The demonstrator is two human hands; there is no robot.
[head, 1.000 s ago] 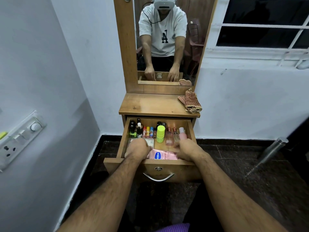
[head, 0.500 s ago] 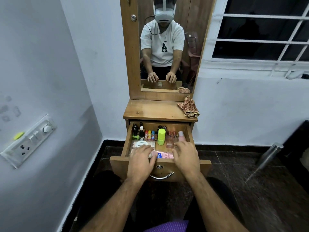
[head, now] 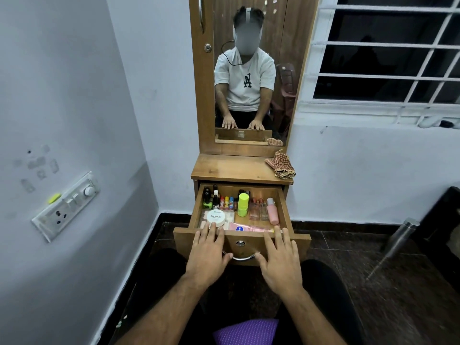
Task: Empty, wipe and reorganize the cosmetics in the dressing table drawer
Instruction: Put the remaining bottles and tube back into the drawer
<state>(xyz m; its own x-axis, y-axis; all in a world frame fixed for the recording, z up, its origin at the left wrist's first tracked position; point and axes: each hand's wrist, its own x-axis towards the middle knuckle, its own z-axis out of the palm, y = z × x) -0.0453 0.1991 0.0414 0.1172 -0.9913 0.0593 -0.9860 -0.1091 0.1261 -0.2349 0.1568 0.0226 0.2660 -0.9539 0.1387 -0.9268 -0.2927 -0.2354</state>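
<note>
The wooden drawer (head: 286,210) of the dressing table stands pulled out, full of cosmetics. Inside are a round white nail polish remover tub (head: 215,217), a lime green bottle (head: 243,204), a pink bottle (head: 272,214), a flat pink tube (head: 251,229), small nail polish bottles (head: 211,199) and lip balms (head: 227,202). My left hand (head: 207,255) lies flat with straight fingers on the drawer front, fingertips at the top edge near the tub. My right hand (head: 281,260) lies flat on the drawer front to the right of the metal handle (head: 242,257). Neither hand holds anything.
A checked cloth (head: 281,165) lies on the right of the table top (head: 231,168). The mirror (head: 251,70) above reflects me. A switch panel (head: 66,205) is on the left wall. A steel bottle (head: 400,235) stands on the dark floor at right, under a barred window (head: 388,51).
Both hands have come out of the drawer and back onto its front panel, fingers spread flat. The view has pulled back and tilted up, showing more of the mirror.
</note>
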